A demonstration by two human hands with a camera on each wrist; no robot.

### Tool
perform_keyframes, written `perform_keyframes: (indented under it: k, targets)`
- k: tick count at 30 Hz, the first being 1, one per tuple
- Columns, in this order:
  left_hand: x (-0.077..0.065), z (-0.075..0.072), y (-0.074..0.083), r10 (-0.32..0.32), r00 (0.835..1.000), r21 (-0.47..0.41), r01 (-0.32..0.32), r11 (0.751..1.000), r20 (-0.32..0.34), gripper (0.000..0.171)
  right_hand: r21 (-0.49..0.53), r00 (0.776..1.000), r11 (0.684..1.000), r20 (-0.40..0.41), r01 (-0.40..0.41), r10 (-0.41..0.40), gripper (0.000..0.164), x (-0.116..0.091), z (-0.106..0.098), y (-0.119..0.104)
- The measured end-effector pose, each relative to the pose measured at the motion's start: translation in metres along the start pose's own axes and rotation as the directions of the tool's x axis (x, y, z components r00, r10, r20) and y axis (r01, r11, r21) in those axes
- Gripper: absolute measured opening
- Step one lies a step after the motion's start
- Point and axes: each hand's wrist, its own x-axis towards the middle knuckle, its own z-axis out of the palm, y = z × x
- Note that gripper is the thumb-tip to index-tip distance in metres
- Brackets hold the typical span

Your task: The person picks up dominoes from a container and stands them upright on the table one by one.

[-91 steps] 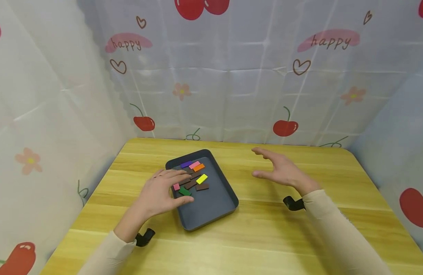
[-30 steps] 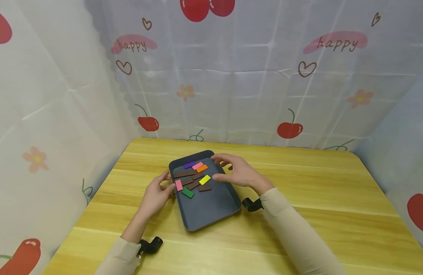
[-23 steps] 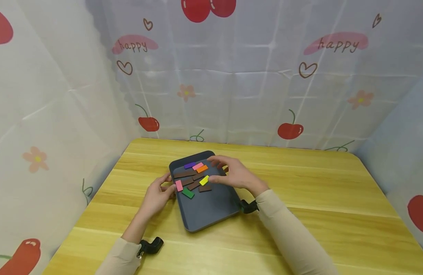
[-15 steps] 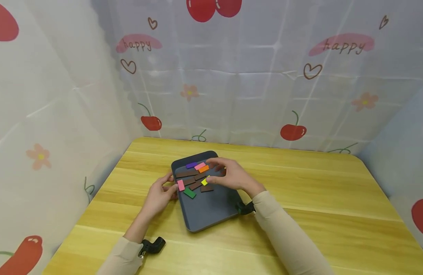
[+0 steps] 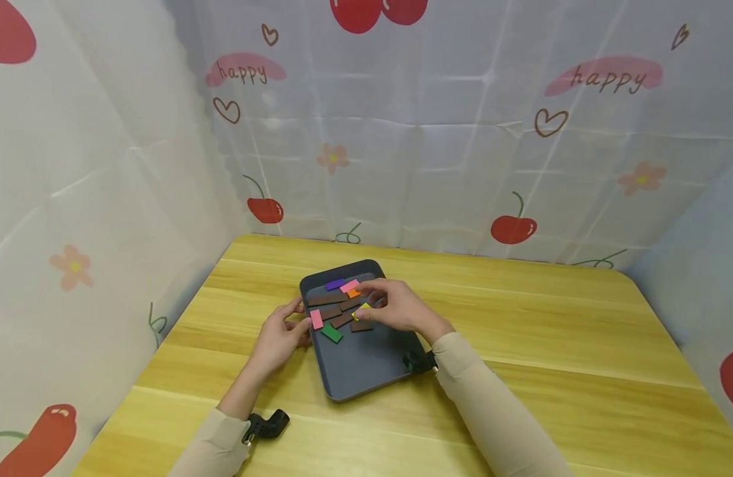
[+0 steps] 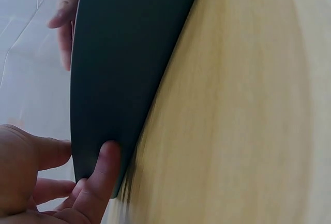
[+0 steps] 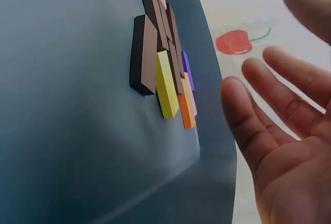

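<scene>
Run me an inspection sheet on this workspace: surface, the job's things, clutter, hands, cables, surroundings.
Surface: yellow wood-grain table.
Job's things: dark grey tray holding a purple block, pink blocks, an orange block, a yellow block, a green block and brown blocks, mostly toward its far end.
Clutter: nothing seen.
Hands: left hand grips the tray's left side; right hand is over the tray, holding nothing.
Cables: nothing seen.
Surroundings: cherry-printed white sheeting behind and at both sides.

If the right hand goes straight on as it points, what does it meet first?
Probably the orange block, by the fingertips in the head view; the depth between them is unclear.
</scene>
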Motion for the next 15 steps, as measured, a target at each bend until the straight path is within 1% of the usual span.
perform_keyframes:
  k: [8, 15]
  targets:
    - [0.001, 0.000, 0.000, 0.002, 1.000, -0.031, -0.002, 1.000, 0.006, 0.063, -0.039, 0.999, 0.999, 0.016, -0.032, 0.032, 0.049, 0.004, 0.005, -0.002]
    - [0.001, 0.000, -0.001, -0.001, 1.000, -0.033, 0.002, 0.999, 0.014, 0.063, -0.088, 0.997, 0.994, 0.021, -0.066, 0.068, 0.041, 0.008, 0.011, -0.004]
